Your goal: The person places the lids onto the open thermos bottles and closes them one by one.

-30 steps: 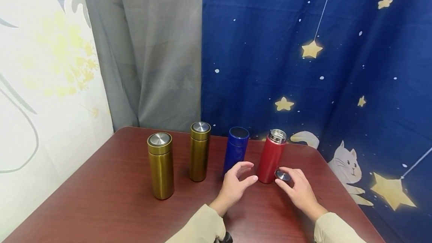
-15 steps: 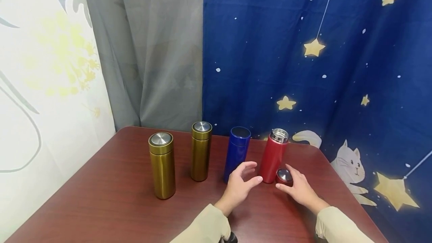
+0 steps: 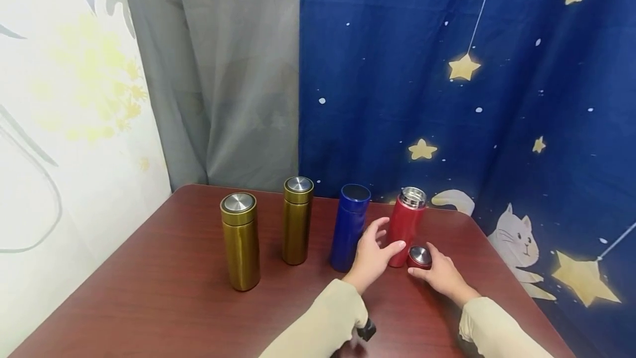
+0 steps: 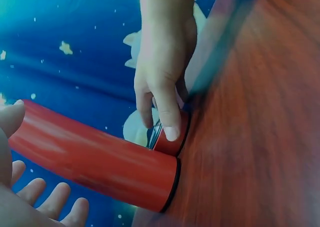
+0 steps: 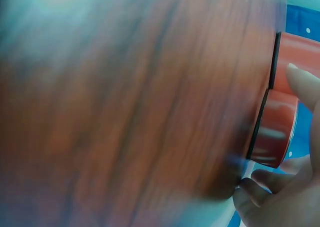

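Observation:
A red thermos [image 3: 406,222] stands upright on the table with its lid off and its steel mouth showing. Its short red lid [image 3: 420,259], silver disc facing up, sits right beside the bottle's base. My right hand [image 3: 444,276] is spread loosely around the lid; in the right wrist view the thumb stands apart from the lid [image 5: 274,129]. Fingers spread and nothing held, my left hand [image 3: 371,253] is beside the red thermos, its thumb overlapping it in the head view. Behind that hand, a blue thermos [image 3: 346,236] stands with its dark top on.
Two gold thermoses with silver-topped lids, a front one [image 3: 241,253] and a farther one [image 3: 296,231], stand on the left of the reddish-brown table [image 3: 164,291]. A grey curtain [image 3: 248,70] and a starry blue one [image 3: 377,87] hang behind the table.
My right fingers have loosened from the red lid, which now sits on the table. My left hand has moved right and farther away from me, closer to the red thermos.

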`<state>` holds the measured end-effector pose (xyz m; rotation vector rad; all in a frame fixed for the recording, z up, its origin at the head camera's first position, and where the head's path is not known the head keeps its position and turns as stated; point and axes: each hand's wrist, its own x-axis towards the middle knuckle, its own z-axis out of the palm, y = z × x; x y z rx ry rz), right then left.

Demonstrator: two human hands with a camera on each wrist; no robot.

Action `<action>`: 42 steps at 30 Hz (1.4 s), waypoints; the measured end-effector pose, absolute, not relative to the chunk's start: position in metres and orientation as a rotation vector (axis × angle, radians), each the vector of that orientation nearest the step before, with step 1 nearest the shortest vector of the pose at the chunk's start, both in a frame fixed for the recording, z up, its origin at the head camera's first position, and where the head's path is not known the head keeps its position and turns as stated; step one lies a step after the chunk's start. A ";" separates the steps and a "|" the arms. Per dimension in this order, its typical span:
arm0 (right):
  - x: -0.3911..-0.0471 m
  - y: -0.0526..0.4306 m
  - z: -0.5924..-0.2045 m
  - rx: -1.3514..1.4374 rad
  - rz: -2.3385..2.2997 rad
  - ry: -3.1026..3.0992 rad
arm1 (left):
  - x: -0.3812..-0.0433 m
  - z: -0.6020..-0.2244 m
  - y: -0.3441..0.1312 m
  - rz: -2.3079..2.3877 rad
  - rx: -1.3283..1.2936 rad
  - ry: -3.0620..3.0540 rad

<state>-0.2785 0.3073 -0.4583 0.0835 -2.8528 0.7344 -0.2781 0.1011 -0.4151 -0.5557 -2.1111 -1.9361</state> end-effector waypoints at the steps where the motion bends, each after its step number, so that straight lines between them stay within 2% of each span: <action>1: -0.278 0.308 -0.458 0.069 0.728 -2.852 | -0.280 -0.414 0.105 -1.924 -0.538 -2.120; 12: -0.279 0.305 -0.458 0.051 0.676 -2.860 | -0.297 -0.416 0.117 -1.820 -0.351 -2.266; 42: -0.280 0.311 -0.461 0.073 0.660 -2.806 | -0.313 -0.426 0.136 -1.669 -0.378 -2.370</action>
